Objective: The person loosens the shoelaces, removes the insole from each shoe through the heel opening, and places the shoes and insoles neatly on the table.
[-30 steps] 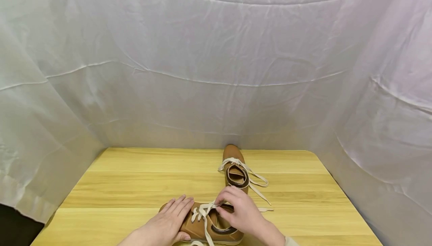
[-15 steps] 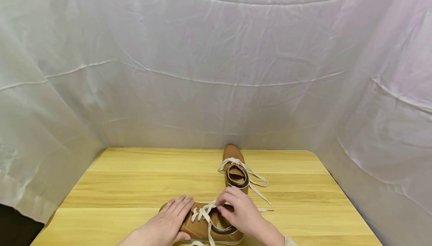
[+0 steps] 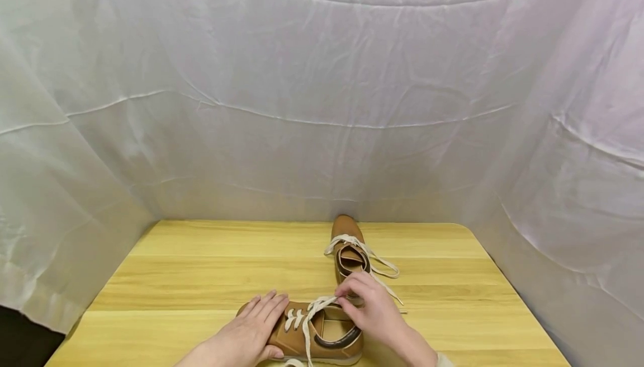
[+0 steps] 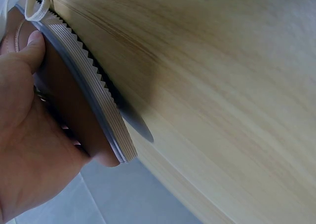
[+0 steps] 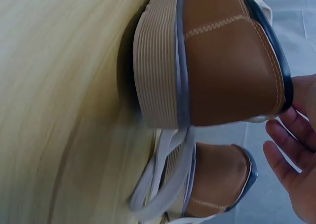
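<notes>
Broadly, a pale grey fabric curtain (image 3: pixel 322 76) surrounds a yellow wood-grain desk (image 3: pixel 201 269). On the desk's near part, a brown leather shoe with a pale ribbed sole (image 3: pixel 294 340) sits upright, toe to the left, probably so both hands reach it easily. A matching brown leather shoe (image 3: pixel 352 256) stands beyond it, toe towards the curtain, its laces trailing right.

The left hand (image 3: pixel 256 328) lies across the near shoe's toe, fingers straight, thumb against the side — seemingly to steady it. The right hand (image 3: pixel 369 305), above the shoe's opening, pinches a flat cream lace (image 3: pixel 322 302) between thumb and fingers, apparently keeping that strand apart from the one hanging over the near side.
</notes>
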{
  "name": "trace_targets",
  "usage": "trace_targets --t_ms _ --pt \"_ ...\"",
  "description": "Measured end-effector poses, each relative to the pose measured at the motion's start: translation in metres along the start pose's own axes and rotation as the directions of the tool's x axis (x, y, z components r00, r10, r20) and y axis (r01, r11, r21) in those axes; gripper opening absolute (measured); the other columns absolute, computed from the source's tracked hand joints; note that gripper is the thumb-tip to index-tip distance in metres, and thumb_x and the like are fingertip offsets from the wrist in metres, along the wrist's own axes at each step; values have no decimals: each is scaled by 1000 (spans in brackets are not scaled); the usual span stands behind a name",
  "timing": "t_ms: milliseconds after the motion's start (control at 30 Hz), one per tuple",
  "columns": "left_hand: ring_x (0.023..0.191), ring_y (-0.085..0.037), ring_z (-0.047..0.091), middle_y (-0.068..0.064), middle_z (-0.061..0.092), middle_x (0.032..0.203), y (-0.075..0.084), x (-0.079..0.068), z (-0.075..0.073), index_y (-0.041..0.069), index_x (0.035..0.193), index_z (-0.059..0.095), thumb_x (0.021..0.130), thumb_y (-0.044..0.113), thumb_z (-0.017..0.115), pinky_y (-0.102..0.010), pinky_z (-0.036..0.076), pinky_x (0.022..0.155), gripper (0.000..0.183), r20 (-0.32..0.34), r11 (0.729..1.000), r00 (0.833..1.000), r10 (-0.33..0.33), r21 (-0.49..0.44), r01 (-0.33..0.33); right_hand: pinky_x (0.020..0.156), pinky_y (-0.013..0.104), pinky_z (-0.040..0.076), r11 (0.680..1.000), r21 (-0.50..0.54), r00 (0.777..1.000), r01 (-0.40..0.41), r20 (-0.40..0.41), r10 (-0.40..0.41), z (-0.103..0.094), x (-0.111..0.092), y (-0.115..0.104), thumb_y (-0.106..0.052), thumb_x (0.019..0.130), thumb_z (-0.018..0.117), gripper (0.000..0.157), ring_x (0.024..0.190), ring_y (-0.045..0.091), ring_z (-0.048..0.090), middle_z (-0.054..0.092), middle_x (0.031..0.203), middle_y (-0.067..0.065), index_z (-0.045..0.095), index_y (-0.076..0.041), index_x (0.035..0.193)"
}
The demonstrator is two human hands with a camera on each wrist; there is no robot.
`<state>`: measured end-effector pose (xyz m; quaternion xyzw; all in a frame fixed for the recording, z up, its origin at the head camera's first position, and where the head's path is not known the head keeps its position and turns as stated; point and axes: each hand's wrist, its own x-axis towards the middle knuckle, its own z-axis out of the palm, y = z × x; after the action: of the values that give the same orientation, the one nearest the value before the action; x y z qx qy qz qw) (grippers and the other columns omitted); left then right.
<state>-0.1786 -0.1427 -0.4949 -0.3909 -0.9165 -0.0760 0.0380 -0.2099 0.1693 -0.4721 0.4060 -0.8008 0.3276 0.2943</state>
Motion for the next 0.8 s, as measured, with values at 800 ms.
trace_targets --t_ms 800 --pt "148 -41 37 -20 38 162 -1 1 1 -3 158 34 95 70 47 -59 38 115 97 48 999 998 -27 -36 29 77 29 59 976 -164 990 -143 -7 144 -28 -30 20 7 69 88 37 85 4 65 66 91 -16 70 -20 87"
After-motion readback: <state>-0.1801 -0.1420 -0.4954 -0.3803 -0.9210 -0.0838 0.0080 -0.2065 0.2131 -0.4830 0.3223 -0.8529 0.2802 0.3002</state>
